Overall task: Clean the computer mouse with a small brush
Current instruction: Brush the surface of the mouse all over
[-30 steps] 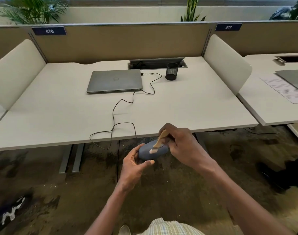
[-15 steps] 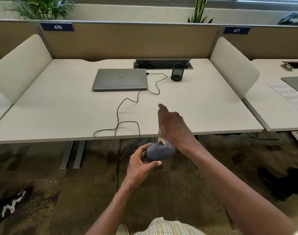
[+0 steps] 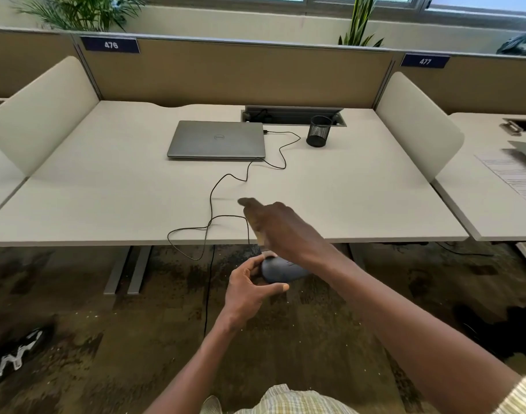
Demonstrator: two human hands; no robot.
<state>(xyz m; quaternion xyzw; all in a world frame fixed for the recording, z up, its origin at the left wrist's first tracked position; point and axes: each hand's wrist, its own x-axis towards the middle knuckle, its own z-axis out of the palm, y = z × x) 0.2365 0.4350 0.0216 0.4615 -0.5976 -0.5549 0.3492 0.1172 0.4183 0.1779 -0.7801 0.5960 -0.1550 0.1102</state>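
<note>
My left hand (image 3: 249,289) grips a grey-blue computer mouse (image 3: 281,271) from its left side, holding it in the air below the front edge of the desk (image 3: 106,210). My right hand (image 3: 281,230) is above the mouse, wrapped around a small wooden brush (image 3: 258,236). Only a pale strip of the brush shows under the blurred fingers, and its tip points down at the mouse's left end. The right forearm covers the mouse's right side.
On the desk lie a closed grey laptop (image 3: 216,140), a black mesh pen cup (image 3: 319,131) and a black cable (image 3: 214,204) that loops over the front edge. White dividers stand on both sides. Papers (image 3: 513,177) lie on the neighbouring desk. A shoe (image 3: 16,352) rests on the floor.
My right hand rose and turned over the mouse, so the brush went from lying across its top to pointing down at its left end. The left hand kept its hold.
</note>
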